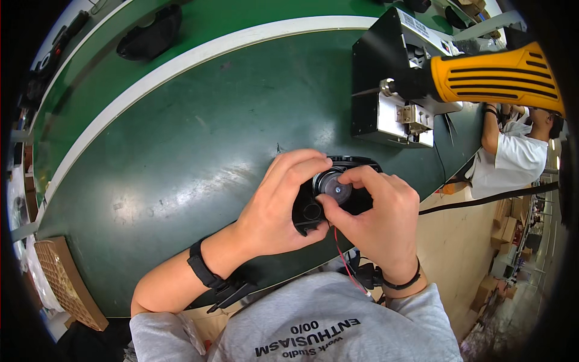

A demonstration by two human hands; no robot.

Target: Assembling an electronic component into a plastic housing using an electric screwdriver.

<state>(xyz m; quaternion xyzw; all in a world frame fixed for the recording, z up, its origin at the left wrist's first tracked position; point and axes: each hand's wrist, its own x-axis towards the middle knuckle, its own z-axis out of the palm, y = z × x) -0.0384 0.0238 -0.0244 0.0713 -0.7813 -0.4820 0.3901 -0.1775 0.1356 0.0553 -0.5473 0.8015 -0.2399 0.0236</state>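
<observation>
Worktop: dark green, smooth-surfaced worktop (181, 139); black box-shaped machine with silver metal fittings (375, 90) toward the right end.
Housing: curved black moulded-plastic housing (309, 212), held up near the worktop's near edge, right of its middle.
Disc: round grey clear-faced disc with shiny rim (338, 189), against the housing's face.
Left hand (270, 208): fingers curled around the housing's left side, gripping.
Right hand (386, 208): thumb and forefinger pinched on the disc; remaining fingers' contact impossible to tell.
Wire: thin red wire (340, 247) with pale connector (368, 294), hanging below the housing, plugged into nothing visible.
Done, judged: disc positioned at the housing.
Outstanding, judged: firm seating, wire connection; joint partly masked by fingers, so fixing possibly further along.
</observation>
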